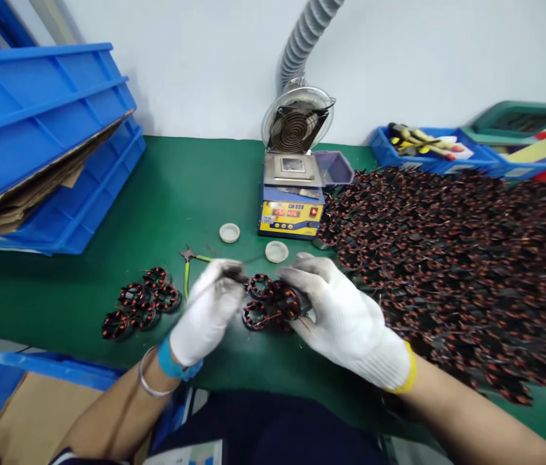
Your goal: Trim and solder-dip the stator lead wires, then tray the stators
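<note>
My left hand (212,310), in a white glove with a blue wristband, is blurred. Its fingers are pinched together beside the rings; what they hold, if anything, is too smeared to name. My right hand (343,316), gloved in white with a yellow cuff, is closed on a black motor stator (288,302) with copper windings. More wound stators (255,315) stand on the table between my hands. A separate small group of stators (143,314) lies left of my left hand. Green-handled cutting pliers (187,271) rest just beyond that hand.
A yellow-fronted solder pot (291,216) stands at the back under a grey duct hose (306,39). Two small white dishes (229,233) sit before it. Many stators (466,271) cover the right side. Stacked blue crates (50,129) are left; a blue tool bin (399,155) is back right.
</note>
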{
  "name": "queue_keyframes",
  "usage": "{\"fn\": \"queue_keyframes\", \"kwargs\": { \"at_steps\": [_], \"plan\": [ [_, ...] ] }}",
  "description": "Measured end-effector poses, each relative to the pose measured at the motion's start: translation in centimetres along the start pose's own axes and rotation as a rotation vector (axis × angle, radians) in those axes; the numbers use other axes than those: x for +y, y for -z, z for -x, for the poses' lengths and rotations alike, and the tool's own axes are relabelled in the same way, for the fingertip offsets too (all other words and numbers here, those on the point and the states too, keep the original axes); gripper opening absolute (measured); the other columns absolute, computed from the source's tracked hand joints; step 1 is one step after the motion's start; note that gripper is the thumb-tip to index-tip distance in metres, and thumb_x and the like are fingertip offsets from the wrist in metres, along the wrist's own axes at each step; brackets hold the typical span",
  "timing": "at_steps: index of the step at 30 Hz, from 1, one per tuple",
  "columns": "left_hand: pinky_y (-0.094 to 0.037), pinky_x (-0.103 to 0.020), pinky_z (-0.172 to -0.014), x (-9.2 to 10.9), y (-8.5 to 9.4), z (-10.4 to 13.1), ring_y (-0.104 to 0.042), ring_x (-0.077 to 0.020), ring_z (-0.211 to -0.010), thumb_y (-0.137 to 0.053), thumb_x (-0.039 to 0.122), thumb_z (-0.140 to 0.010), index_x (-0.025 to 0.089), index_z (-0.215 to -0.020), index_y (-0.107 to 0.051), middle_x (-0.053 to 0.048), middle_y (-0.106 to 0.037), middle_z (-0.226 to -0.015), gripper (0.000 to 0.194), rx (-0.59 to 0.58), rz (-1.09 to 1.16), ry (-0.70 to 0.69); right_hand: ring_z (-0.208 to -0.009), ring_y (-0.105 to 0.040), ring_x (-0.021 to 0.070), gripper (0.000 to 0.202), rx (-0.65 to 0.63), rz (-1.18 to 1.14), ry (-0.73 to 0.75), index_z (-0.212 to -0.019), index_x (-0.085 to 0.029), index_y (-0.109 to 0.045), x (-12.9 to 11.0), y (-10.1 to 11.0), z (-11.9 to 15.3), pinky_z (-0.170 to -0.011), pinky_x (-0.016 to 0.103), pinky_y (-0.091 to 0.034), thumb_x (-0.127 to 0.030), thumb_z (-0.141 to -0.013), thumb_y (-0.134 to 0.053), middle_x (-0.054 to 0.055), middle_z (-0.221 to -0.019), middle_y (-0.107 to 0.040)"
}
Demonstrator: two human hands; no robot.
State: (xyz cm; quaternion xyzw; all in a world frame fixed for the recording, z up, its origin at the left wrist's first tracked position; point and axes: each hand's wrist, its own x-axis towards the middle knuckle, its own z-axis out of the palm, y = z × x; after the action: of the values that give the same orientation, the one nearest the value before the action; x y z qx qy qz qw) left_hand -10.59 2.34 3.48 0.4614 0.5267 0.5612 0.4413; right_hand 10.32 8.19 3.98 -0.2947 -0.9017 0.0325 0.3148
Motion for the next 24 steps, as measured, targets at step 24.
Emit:
{"fn": "queue_keyframes", "kwargs": {
  "at_steps": [24],
  "plan": [
    [-0.051,-0.022,-0.069,-1.7,-0.1,-0.4,-0.066,-0.0127,-0.073,-0.064,0.02,-0.089,0.02,-0.084,-0.07,0.001,-0.072,-0.08,0.009,0.039,-0.426,-0.313,-0.109,-0.062,0.0285,0.047,-0.826,0.438,-0.188,-0.132,-0.017,-0.055,8.5,-1.7,-5.6,-0.087,0.035,-0.048,-0.027,-0.087,-0.061,0.015,-0.125,-0.061]
  ]
}}
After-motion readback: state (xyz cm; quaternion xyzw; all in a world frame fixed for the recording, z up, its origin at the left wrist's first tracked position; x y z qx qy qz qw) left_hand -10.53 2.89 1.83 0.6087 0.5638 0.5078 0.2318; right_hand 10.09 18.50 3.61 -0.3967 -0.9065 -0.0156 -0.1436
